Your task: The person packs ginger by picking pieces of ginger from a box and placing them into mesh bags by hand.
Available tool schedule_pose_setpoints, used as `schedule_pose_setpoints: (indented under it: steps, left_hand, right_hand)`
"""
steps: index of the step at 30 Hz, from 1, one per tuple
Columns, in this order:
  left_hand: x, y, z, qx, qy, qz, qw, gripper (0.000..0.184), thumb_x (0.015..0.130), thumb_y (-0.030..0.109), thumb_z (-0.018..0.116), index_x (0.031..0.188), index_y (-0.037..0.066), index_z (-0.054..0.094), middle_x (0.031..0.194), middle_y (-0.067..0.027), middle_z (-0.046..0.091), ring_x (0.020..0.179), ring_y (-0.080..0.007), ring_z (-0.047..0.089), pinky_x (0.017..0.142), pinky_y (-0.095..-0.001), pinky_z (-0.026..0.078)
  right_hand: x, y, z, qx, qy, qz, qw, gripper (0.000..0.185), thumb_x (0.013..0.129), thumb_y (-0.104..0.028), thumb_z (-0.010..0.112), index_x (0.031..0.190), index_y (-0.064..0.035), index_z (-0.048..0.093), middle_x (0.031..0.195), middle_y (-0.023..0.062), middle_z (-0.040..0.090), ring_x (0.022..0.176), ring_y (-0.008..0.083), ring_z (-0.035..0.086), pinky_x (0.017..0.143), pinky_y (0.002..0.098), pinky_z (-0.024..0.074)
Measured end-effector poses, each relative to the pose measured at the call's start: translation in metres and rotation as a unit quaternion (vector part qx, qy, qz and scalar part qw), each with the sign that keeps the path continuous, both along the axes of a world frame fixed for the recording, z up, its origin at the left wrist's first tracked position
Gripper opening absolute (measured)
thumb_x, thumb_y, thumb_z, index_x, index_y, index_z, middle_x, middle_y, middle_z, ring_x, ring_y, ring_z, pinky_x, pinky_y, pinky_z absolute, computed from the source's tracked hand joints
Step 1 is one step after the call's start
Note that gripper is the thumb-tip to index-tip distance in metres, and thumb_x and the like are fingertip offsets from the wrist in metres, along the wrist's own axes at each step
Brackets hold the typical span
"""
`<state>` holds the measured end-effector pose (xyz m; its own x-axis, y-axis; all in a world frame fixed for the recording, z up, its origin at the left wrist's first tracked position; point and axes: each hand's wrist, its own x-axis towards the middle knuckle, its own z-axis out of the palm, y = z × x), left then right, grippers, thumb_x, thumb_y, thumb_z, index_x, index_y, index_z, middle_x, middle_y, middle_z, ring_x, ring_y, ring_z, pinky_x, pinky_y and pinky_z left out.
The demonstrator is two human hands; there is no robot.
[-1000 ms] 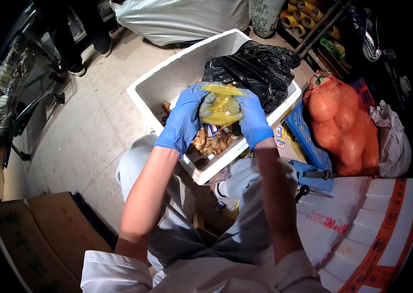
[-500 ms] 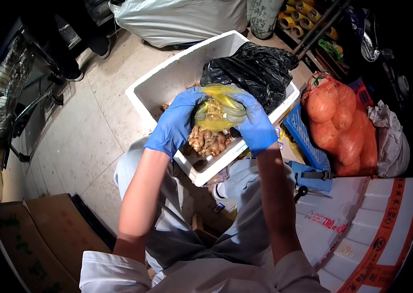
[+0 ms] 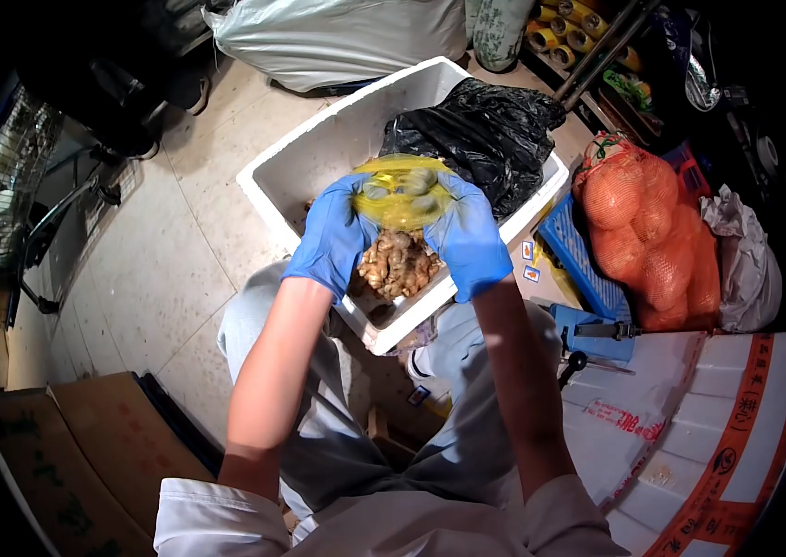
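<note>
Both my hands wear blue gloves and hold a yellow mesh bag (image 3: 402, 165) above a white foam box (image 3: 274, 158). My left hand (image 3: 332, 234) grips the bag's left side, and my right hand (image 3: 469, 237) grips its right side. Bluish-grey fingertips show through the netting, which is stretched over them. Knobbly ginger (image 3: 396, 265) lies in the near end of the box, just below my hands. A crumpled black plastic bag (image 3: 481, 135) covers the far right part of the box. I cannot see anything inside the mesh except my fingers.
An orange net sack of onions (image 3: 643, 232) stands at the right beside a blue crate (image 3: 588, 255). A large white sack (image 3: 337, 42) lies beyond the box. Cardboard (image 3: 96, 455) is at the lower left, a printed white box (image 3: 681, 436) at the lower right. Another person's shoe (image 3: 193, 96) is at the upper left.
My hands have drawn a little closer together and slightly left. The mesh bag, earlier hanging round a gap with ginger behind it, is now pulled over my fingers.
</note>
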<state>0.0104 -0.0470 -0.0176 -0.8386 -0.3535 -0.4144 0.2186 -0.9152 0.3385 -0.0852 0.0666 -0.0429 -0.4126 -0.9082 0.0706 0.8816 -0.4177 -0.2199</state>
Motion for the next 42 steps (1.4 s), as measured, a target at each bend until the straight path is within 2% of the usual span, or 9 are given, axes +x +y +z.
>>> schedule_pose_setpoints:
  steps: [2, 4, 7, 11, 19, 23, 29, 35, 42]
  left_hand:
    - [0.002, 0.004, 0.007, -0.038, 0.017, -0.047, 0.998, 0.022, 0.079, 0.006, 0.044, 0.098, -0.005, 0.048, 0.088, -0.0131, 0.056, 0.077, -0.0215, 0.057, 0.072, -0.0305, 0.049]
    - [0.004, 0.009, 0.017, -0.096, 0.012, -0.064, 0.993, 0.021, 0.081, 0.01, 0.044, 0.097, -0.001, 0.049, 0.086, -0.0113, 0.056, 0.074, -0.0208, 0.058, 0.068, -0.0316, 0.05]
    - [0.002, 0.007, 0.009, -0.151, 0.058, -0.056, 0.985, 0.02, 0.081, 0.014, 0.045, 0.097, 0.002, 0.05, 0.086, -0.0089, 0.056, 0.074, -0.0189, 0.057, 0.066, -0.0308, 0.05]
    - [0.002, 0.012, 0.008, -0.115, 0.052, -0.02, 0.992, 0.02, 0.081, 0.016, 0.046, 0.096, 0.003, 0.05, 0.086, -0.0076, 0.056, 0.074, -0.0176, 0.057, 0.065, -0.0298, 0.05]
    - [-0.007, 0.019, -0.004, -0.014, -0.015, -0.133, 0.991, 0.025, 0.086, 0.021, 0.042, 0.101, 0.002, 0.048, 0.088, -0.0087, 0.057, 0.074, -0.0176, 0.059, 0.064, -0.0304, 0.051]
    - [0.006, 0.021, 0.016, 0.015, 0.098, -0.218, 0.971, 0.025, 0.083, 0.017, 0.047, 0.101, -0.001, 0.048, 0.089, -0.0103, 0.057, 0.076, -0.0175, 0.059, 0.065, -0.0265, 0.052]
    - [0.001, 0.032, 0.011, 0.002, 0.09, -0.199, 0.976, 0.026, 0.083, 0.014, 0.048, 0.103, -0.002, 0.047, 0.094, -0.0113, 0.056, 0.079, -0.0168, 0.059, 0.067, -0.0235, 0.052]
    - [0.009, 0.045, 0.021, 0.011, 0.18, -0.248, 0.952, 0.027, 0.083, 0.01, 0.047, 0.106, -0.003, 0.044, 0.101, -0.012, 0.052, 0.087, -0.017, 0.056, 0.073, -0.0268, 0.051]
    - [0.02, 0.046, 0.008, 0.001, 0.241, -0.287, 0.927, 0.032, 0.079, 0.009, 0.052, 0.109, 0.0, 0.044, 0.101, -0.0121, 0.053, 0.088, -0.0205, 0.056, 0.077, -0.0336, 0.048]
  right_hand:
    - [-0.003, 0.004, -0.011, -0.165, 0.028, 0.097, 0.981, 0.027, 0.08, -0.004, 0.04, 0.105, 0.0046, 0.044, 0.101, 0.0162, 0.05, 0.089, 0.0228, 0.052, 0.077, 0.0292, 0.0448]
    - [0.03, 0.006, 0.045, 0.207, 0.092, -0.119, 0.967, 0.023, 0.083, -0.012, 0.043, 0.101, 0.0011, 0.048, 0.094, 0.0083, 0.054, 0.084, 0.014, 0.053, 0.072, 0.024, 0.0443]
    - [0.029, -0.003, 0.046, 0.3, 0.333, -0.105, 0.888, 0.023, 0.077, -0.009, 0.055, 0.098, 0.0006, 0.051, 0.088, 0.0051, 0.056, 0.078, 0.0097, 0.054, 0.068, 0.0213, 0.0444]
    - [0.023, -0.005, 0.039, 0.387, 0.328, -0.133, 0.852, 0.022, 0.074, -0.003, 0.057, 0.095, 0.0014, 0.054, 0.087, 0.0052, 0.057, 0.078, 0.0101, 0.055, 0.068, 0.0217, 0.0449]
    - [0.008, 0.001, 0.014, 0.321, 0.251, -0.265, 0.874, 0.029, 0.073, 0.002, 0.041, 0.1, 0.0023, 0.051, 0.09, 0.0082, 0.056, 0.076, 0.0137, 0.055, 0.069, 0.0234, 0.0454]
    - [0.013, 0.01, 0.03, 0.334, 0.224, -0.28, 0.872, 0.034, 0.073, 0.002, 0.038, 0.105, 0.0015, 0.049, 0.09, 0.0082, 0.056, 0.074, 0.0143, 0.055, 0.067, 0.0231, 0.0455]
    - [0.012, 0.031, 0.048, 0.35, 0.277, -0.202, 0.871, 0.035, 0.081, -0.023, 0.043, 0.107, -0.0012, 0.048, 0.098, 0.0143, 0.056, 0.082, 0.0181, 0.056, 0.076, 0.0281, 0.0452]
    - [0.016, 0.039, 0.054, 0.298, 0.323, -0.247, 0.864, 0.025, 0.081, -0.016, 0.044, 0.098, -0.0008, 0.053, 0.085, 0.0079, 0.058, 0.07, 0.0168, 0.058, 0.062, 0.0269, 0.0492]
    - [0.009, 0.043, 0.038, 0.278, 0.332, -0.056, 0.9, 0.04, 0.076, -0.014, 0.056, 0.112, -0.0026, 0.043, 0.102, 0.0064, 0.052, 0.088, 0.0146, 0.051, 0.078, 0.0262, 0.0433]
